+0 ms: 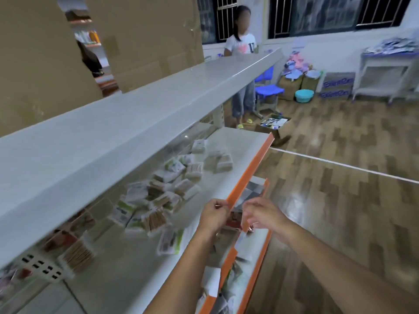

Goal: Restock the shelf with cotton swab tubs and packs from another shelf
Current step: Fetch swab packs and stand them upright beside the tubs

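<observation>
Cotton swab packs (158,196) lie scattered on the white middle shelf (229,162), which has an orange front strip (249,175). A few more swab packs (77,257) sit at its left end. My left hand (214,214) is at the orange strip with its fingers curled shut, and I see nothing in it. Just right of the strip, my right hand (260,215) hovers over the lower shelf (256,264) with bent fingers. Blur hides whether it holds anything. Under my hands the lower shelf holds blurred packs (233,220).
A wide white top shelf (136,114) overhangs the swab shelf, with cardboard boxes (145,37) on it. A person (242,64) stands at the far end of the shelving. Beyond are a blue chair (268,89), a teal basin (304,95) and an open box on the wooden floor (274,123).
</observation>
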`<state>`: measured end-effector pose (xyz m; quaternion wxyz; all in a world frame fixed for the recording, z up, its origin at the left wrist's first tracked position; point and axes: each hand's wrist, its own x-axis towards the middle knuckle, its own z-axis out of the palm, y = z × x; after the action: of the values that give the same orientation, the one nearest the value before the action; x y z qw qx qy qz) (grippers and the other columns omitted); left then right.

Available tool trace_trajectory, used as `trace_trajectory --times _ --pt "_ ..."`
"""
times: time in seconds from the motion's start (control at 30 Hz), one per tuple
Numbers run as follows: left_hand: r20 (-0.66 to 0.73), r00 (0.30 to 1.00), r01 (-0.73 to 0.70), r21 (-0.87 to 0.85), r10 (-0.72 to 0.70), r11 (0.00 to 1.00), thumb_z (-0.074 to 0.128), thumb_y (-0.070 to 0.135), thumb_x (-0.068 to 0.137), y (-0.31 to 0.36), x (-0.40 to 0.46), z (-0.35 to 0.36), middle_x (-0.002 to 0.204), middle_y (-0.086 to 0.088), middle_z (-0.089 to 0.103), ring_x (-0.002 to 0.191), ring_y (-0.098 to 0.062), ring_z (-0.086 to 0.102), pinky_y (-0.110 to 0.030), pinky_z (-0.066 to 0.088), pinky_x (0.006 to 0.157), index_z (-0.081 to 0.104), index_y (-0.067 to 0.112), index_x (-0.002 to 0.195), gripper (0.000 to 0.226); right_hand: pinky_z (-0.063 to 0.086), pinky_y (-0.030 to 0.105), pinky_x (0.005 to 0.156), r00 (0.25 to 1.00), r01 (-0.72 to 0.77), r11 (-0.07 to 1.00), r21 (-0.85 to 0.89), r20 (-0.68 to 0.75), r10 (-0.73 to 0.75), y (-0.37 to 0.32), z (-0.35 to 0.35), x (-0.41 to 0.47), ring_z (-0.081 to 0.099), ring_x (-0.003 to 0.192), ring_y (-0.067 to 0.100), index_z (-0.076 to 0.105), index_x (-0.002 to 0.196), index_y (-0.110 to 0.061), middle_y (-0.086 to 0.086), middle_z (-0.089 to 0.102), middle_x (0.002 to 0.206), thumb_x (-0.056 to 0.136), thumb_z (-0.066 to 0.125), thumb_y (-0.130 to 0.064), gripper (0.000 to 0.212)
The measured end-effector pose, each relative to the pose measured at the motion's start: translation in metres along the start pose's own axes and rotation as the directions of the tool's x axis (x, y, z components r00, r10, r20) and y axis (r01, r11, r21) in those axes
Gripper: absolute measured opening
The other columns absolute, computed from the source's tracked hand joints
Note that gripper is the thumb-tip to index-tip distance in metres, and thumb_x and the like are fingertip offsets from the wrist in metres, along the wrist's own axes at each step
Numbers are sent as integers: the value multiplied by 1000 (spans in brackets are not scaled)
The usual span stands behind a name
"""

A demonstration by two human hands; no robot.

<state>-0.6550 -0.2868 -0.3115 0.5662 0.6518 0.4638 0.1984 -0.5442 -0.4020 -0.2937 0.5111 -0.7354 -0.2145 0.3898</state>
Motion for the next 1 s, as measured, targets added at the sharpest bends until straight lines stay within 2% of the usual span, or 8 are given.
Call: trace_trajectory --times 0.17,0.3,0.37,0.5,0.6,0.73,0.9,1.0 --pt "-6 1000 23 -12 -23 1000 62 11 85 19 45 9 83 -5 67 69 -17 61 -25 49 63 66 14 94 10 48 22 58 999 7 1000 -12 47 -6 -12 -15 50 60 67 14 69 95 -18 3 67 79 89 64 -11 10" --pt "-22 999 25 76 -23 997 55 14 89 25 84 16 95 3 66 83 -17 63 -27 49 73 65 18 106 20 39 20 45 998 7 1000 30 64 -9 -17 -24 105 55 53 12 69 101 -9 9 64 75 88 66 -7 14" --pt "-47 998 38 90 -34 995 55 16 90 28 103 21 99 4 66 92 -18 64 -27 48 74 65 20 106 20 42 19 46 997 41 999 6 70 -42 -21 -26 134 59 52 11 72 96 -12 5 68 72 87 69 -11 9" --pt "-136 987 94 48 -87 994 55 16 88 36 141 41 95 1 67 84 -20 61 -28 45 72 63 23 99 16 49 29 62 983 92 991 -99 169 -74 -30 -36 192 64 59 13 70 94 -22 -1 72 73 81 72 -29 15" --pt "-263 959 119 48 -102 992 56 16 88 47 164 59 91 -1 68 88 -23 64 -32 49 77 63 20 94 10 52 29 64 968 126 974 -188 239 -79 -39 -49 232 67 63 12 70 96 -26 -5 75 77 79 72 -36 20" --pt "-420 900 136 17 -117 991 53 20 90 62 182 75 89 5 65 81 -12 60 -25 42 66 60 21 95 9 50 30 61 947 184 951 -250 305 -103 -56 -66 277 68 66 16 68 104 -19 6 74 88 85 72 -28 22" --pt "-543 825 186 -1 -157 982 53 23 88 81 195 81 106 3 66 100 -18 62 -32 50 87 62 19 113 27 45 18 70 876 427 787 -446 418 -240 -76 -72 310 64 91 12 68 112 -21 -6 67 100 83 72 -31 31" --pt "-596 791 193 24 -141 981 53 26 90 89 199 84 113 3 66 108 -19 61 -37 49 96 62 19 115 28 41 20 80 803 547 682 -486 534 -263 -75 -68 317 62 103 16 65 121 -21 -2 60 117 80 76 -30 43"
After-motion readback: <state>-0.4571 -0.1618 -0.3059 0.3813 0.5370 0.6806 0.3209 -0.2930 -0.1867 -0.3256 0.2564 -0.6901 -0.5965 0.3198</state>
